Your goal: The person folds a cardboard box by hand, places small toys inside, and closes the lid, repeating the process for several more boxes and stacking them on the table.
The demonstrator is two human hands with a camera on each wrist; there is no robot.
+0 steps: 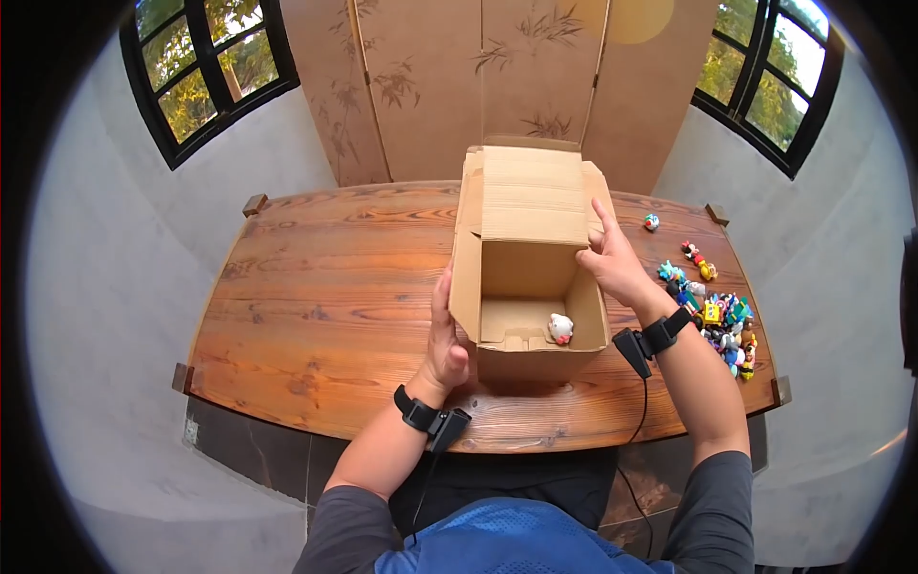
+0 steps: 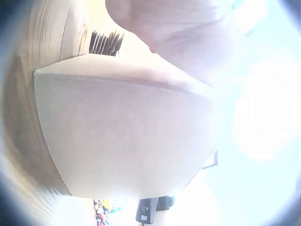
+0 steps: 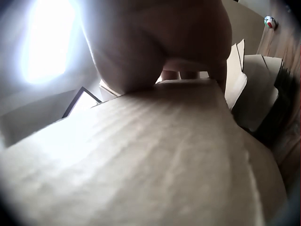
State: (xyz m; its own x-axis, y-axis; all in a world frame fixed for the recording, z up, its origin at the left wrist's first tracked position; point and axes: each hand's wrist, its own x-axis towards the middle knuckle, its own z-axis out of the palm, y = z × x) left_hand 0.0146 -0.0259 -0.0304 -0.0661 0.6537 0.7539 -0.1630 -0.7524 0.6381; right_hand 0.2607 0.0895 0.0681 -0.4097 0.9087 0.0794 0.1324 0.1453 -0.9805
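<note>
A cardboard box (image 1: 540, 364) stands on the table, its top partly open, with a small white toy (image 1: 560, 328) inside near the front right. My left hand (image 1: 444, 335) lies along the box's left side with fingers extended. With the thumb over the rim, my right hand (image 1: 620, 266) grips the upper right edge. In the left wrist view, the hand (image 2: 178, 37) is beside a broad box panel (image 2: 122, 132). The right wrist view has the hand (image 3: 155, 37) at the far edge of a cardboard face (image 3: 141, 160); its fingertips are partly hidden.
Many small colorful toys (image 1: 712, 314) lie piled on the table's right side. A small round toy (image 1: 651, 222) lies apart behind them. The wooden table (image 1: 306, 306) has corner blocks, and a folding screen (image 1: 430, 86) stands behind it. Black cables hang from both wrist cameras.
</note>
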